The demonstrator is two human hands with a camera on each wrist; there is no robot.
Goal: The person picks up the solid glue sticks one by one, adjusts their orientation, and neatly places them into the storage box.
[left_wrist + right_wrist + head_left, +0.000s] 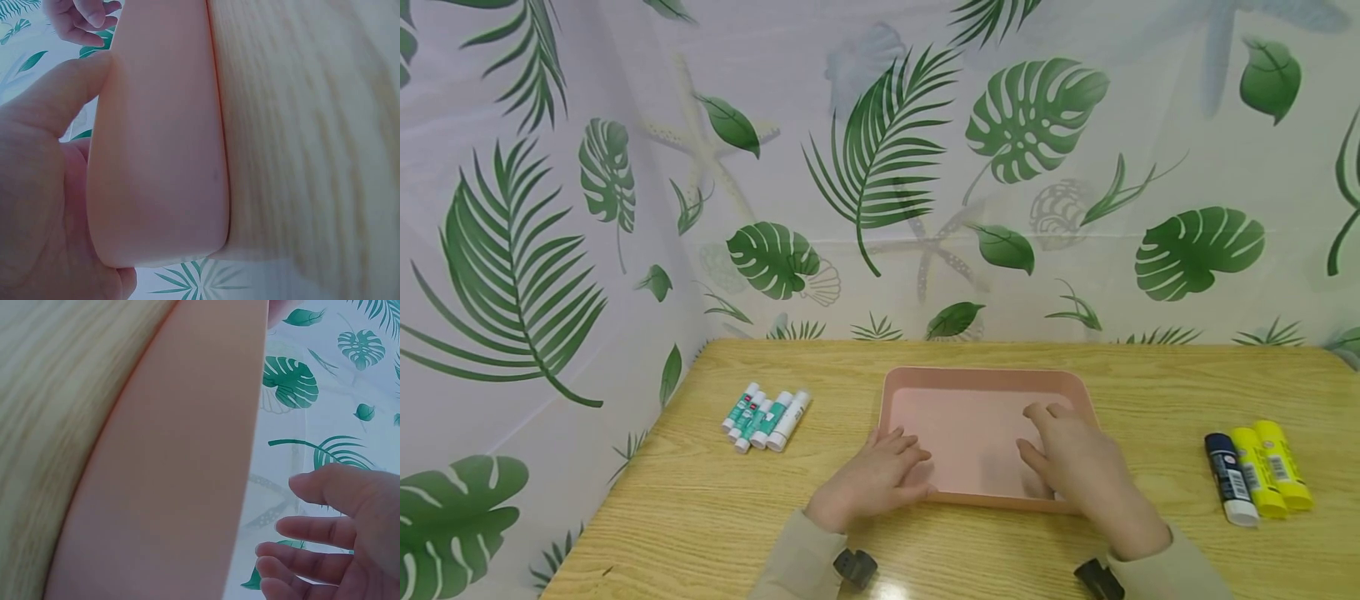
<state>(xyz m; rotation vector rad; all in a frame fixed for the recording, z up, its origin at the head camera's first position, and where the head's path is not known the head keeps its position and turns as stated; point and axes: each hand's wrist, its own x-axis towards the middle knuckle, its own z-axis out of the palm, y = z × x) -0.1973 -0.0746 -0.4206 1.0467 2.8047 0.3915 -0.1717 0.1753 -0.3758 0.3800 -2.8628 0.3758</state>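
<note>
1. Sleeves (805, 554), pale, are coming in from the near side; black wrist devices (855, 568) are sitting at both cuffs.
2. Left hand (876, 475) is resting at the near left corner of the pink tray (970, 437). Thumb is touching the near rim, fingers are lying loosely spread around the corner toward the left wall.
3. Right hand (1078, 458) is hovering over the tray's right part. Fingers are spreading, thumb standing apart, pinching nothing; right wrist view is showing a gap between fingertips and near wall.
4. Tray is lying flat on the wood-grain surface (700, 517), around the middle left to right, long side facing the surface's far edge and sitting near it.
5. Dark blue tube (1229, 479) with white end is lying toward the surface's right side, beside two yellow tubes (1258, 473); all three are leaning the same way, well apart from the tray.
6. Five green-and-white sticks (771, 419) are lying in a slanted row toward the far left corner.
7. Leaf-print backdrop (880, 300) is hanging behind the far edge.
</note>
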